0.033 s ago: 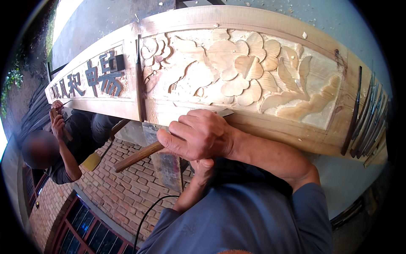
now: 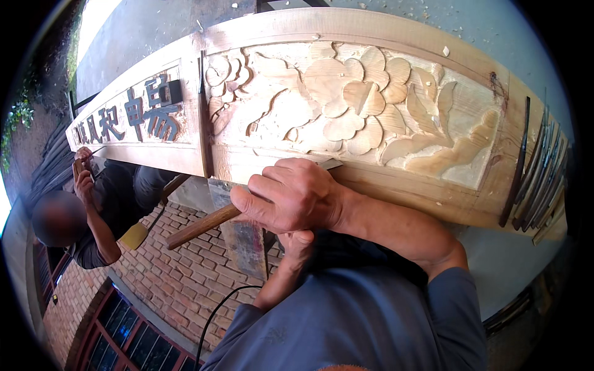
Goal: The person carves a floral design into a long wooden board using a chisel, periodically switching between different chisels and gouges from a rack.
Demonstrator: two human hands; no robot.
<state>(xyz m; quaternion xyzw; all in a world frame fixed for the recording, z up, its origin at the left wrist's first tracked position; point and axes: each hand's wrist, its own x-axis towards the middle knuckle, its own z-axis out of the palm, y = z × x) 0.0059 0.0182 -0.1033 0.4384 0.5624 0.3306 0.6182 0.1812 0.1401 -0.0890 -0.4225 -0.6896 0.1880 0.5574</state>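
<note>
My right hand is wrapped round a chisel at the near edge of a long pale wooden panel. The chisel's brown wooden handle sticks out to the lower left, and a bit of its flat metal blade shows past my knuckles beside the panel's edge. Just below is my left hand, its thumb pointing up against the underside of the right. The left fingers are hidden behind the right hand. Flowers and leaves in relief fill the panel's recessed middle.
Several long carving tools lie side by side at the panel's right end. Dark raised characters stand at its left end, where another person works with a tool. A slim dark tool lies across the panel. Below is brick paving.
</note>
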